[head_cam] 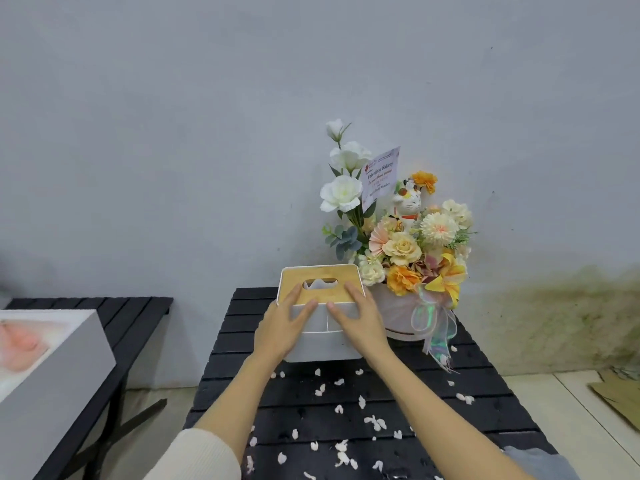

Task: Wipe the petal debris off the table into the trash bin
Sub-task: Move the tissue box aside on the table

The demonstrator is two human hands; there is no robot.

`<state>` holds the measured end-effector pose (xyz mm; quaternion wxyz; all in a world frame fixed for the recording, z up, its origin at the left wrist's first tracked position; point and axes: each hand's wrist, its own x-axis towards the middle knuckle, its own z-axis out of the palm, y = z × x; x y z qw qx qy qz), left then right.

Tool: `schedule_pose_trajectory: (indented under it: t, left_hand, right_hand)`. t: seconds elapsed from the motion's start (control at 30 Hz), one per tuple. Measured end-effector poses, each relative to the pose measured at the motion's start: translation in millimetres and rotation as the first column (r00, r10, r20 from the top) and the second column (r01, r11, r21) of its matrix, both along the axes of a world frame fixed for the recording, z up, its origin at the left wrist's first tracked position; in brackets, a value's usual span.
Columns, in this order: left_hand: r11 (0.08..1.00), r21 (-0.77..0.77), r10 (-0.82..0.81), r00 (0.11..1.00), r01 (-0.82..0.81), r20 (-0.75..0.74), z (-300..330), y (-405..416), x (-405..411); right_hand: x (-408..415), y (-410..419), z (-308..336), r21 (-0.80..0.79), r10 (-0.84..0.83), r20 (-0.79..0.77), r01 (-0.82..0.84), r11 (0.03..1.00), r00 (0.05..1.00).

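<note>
Bamboo-lidded tissue box (320, 311): left hand (282, 327) and right hand (360, 320) lie flat-fingered on it; steady it, pull one tissue cleanly for the petals (375, 422).

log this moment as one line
both hands on tissue box | left hand open | right hand open | petals unwiped on table
</note>
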<state>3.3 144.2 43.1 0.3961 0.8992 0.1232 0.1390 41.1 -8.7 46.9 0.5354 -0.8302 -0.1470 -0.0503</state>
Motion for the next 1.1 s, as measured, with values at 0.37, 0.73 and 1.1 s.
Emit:
schedule_pose_trajectory:
  t: [0.37,0.73,1.1]
  left_hand:
    - [0.991,-0.051,0.128,0.991,-0.126,0.029,-44,70,105]
    - [0.991,-0.046,0.124,0.992,-0.123,0.03,-72,83,133]
    - [0.979,0.076,0.196,0.974,-0.188,-0.11,-66,74,137]
  right_hand:
    - [113,79,-38,-0.034,0.099,-0.016,-0.099,0.994,0.995]
    - [133,107,-79,-0.028,0.032,-0.093,-0.035,0.999,0.995]
    - [137,108,-74,-0.183,-0.047,-0.184,0.013,0.983,0.982]
